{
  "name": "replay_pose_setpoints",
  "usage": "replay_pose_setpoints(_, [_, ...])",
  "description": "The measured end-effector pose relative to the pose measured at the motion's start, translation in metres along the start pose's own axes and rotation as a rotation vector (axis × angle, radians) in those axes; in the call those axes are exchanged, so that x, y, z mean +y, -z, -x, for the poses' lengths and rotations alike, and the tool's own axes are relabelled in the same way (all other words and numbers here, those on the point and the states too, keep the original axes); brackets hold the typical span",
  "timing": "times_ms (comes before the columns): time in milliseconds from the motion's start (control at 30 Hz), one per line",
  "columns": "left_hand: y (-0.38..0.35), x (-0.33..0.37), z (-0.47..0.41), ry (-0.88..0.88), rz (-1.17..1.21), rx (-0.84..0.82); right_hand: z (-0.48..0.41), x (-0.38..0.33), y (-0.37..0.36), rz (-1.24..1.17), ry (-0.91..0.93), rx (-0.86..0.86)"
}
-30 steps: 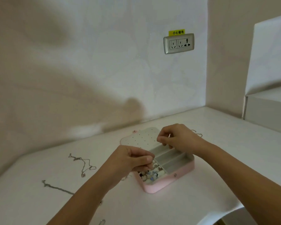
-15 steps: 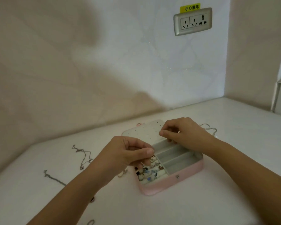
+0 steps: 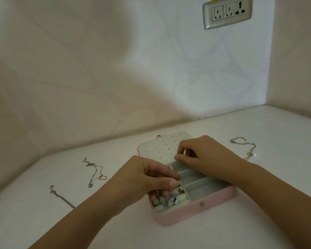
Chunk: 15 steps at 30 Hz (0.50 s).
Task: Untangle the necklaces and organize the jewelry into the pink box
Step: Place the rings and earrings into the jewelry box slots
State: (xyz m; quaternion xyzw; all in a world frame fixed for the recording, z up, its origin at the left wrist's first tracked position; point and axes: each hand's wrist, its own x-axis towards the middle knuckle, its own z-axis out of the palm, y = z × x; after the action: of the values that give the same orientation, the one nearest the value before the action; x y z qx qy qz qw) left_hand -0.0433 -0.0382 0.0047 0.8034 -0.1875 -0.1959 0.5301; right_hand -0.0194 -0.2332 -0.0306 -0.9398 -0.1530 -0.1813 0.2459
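- Step judged: small jewelry being sorted into pink box (image 3: 196, 214), directly under both grips.
- Left grip (image 3: 147, 178) pinched shut, contents unclear; right grip (image 3: 201, 153) curled, hold indeterminate.
- Next: chains (image 3: 94, 172) outboard on desk (image 3: 43, 221) need untangling.

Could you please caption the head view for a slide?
Both hands, left hand and right hand, work over the open pink box; three necklaces lie outside.

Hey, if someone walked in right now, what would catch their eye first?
Probably the open pink box in the middle of the white table, with both hands over it: the left hand above the small jewelry at its near-left end, the right hand at the far edge. Then the loose chains: two on the left, one on the right.
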Motion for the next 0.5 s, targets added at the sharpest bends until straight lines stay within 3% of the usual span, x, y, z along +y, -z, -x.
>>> replay_pose_setpoints(500, [-0.022, -0.014, 0.001, -0.14, -0.276, 0.241, 0.0, -0.001, 0.002, 0.024, -0.006, -0.006])
